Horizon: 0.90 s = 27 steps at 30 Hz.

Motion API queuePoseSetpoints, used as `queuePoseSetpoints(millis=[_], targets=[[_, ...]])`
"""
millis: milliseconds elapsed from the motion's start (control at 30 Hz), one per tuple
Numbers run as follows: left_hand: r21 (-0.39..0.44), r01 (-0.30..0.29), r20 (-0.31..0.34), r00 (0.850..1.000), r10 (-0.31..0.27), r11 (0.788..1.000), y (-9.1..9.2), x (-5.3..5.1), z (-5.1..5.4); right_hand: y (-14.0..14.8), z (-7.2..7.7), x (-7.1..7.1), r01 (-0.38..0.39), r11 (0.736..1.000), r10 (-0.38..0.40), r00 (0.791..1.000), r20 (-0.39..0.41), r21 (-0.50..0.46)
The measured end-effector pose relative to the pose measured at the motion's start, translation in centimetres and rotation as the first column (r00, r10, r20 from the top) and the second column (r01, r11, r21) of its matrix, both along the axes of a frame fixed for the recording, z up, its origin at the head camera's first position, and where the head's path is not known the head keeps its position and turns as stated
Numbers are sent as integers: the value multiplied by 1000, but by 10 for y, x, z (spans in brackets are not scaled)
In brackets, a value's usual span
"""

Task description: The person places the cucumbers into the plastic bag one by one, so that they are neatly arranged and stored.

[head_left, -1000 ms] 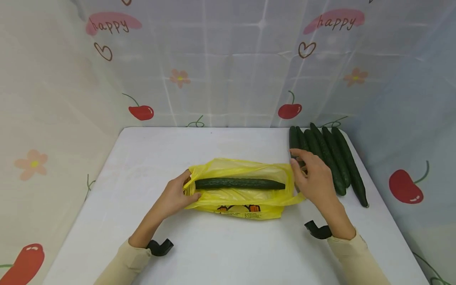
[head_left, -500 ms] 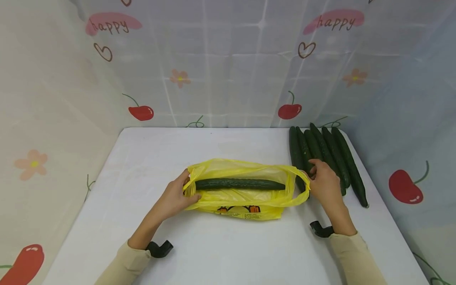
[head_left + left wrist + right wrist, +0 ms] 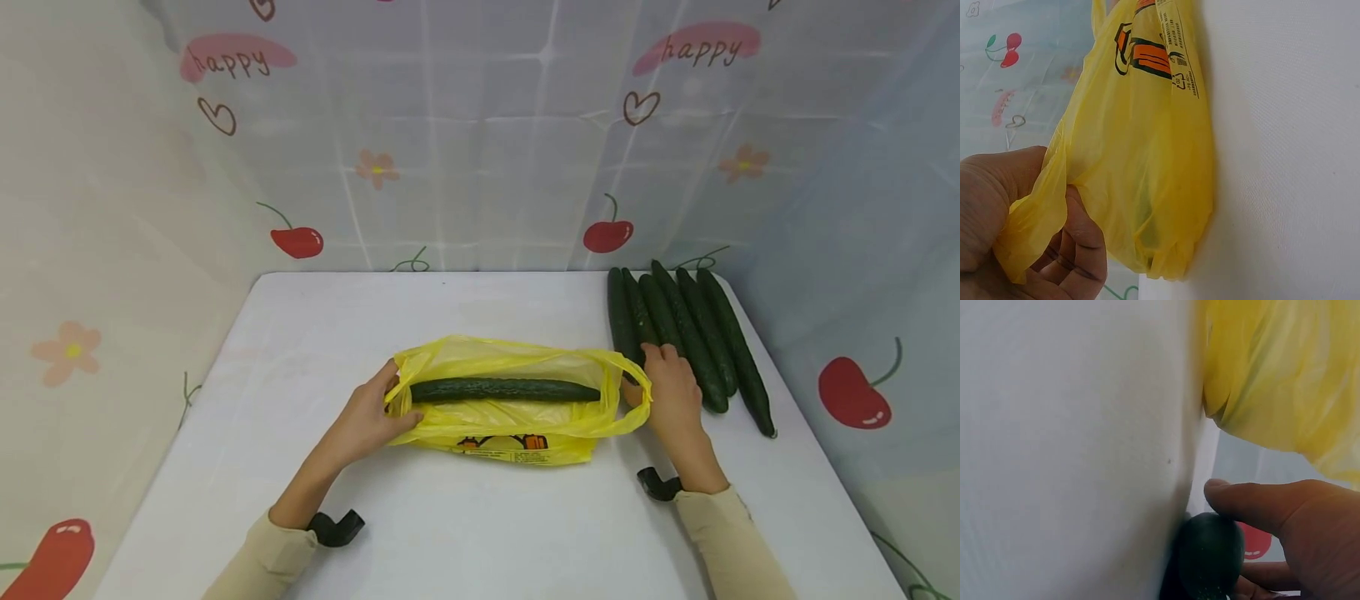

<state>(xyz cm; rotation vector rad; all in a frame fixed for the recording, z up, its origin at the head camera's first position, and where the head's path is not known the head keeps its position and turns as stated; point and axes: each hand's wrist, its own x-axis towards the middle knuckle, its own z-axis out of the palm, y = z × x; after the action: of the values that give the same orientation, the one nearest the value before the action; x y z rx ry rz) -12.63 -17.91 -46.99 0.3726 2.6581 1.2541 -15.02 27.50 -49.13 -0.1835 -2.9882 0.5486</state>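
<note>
A yellow plastic bag [image 3: 495, 425] lies on its side with its mouth held wide, and one dark green cucumber [image 3: 506, 389] lies within it. My left hand [image 3: 367, 408] pinches the bag's left edge; the left wrist view shows the plastic bunched between thumb and fingers [image 3: 1082, 240]. My right hand [image 3: 678, 404] is down at the near end of the leftmost cucumbers, partly behind the bag's handle loop. In the right wrist view, the end of a cucumber [image 3: 1210, 553] sits between my thumb [image 3: 1254, 500] and curled fingers. How firmly they press is hard to see.
Several more cucumbers [image 3: 716, 333] lie side by side along the right rear of the white table [image 3: 480, 533]. A printed curtain [image 3: 487, 150] stands around the back and sides. Each wrist wears a black curved mount [image 3: 337, 528].
My right hand has let go of the bag's right handle, moved right, then come down on the left cucumbers. My left hand has kept its hold on the bag.
</note>
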Motion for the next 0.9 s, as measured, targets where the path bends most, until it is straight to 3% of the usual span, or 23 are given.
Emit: queuePoseSetpoints(millis=[333, 533, 733, 900], targets=[[-3, -1, 3, 1000, 1, 1000, 0, -1, 0, 0, -6, -3, 20, 1000, -21, 998, -60, -17], [-7, 7, -1, 1000, -7, 1000, 0, -2, -1, 6, -8, -8, 87, 993, -95, 992, -86, -85], [2, 9, -4, 1000, -9, 1000, 0, -3, 0, 17, -1, -8, 122, 950, -179, 967, -181, -288], [-6, 14, -6, 1000, -14, 1000, 0, -3, -1, 33, 5, -6, 124, 911, -198, 968, -153, -394]])
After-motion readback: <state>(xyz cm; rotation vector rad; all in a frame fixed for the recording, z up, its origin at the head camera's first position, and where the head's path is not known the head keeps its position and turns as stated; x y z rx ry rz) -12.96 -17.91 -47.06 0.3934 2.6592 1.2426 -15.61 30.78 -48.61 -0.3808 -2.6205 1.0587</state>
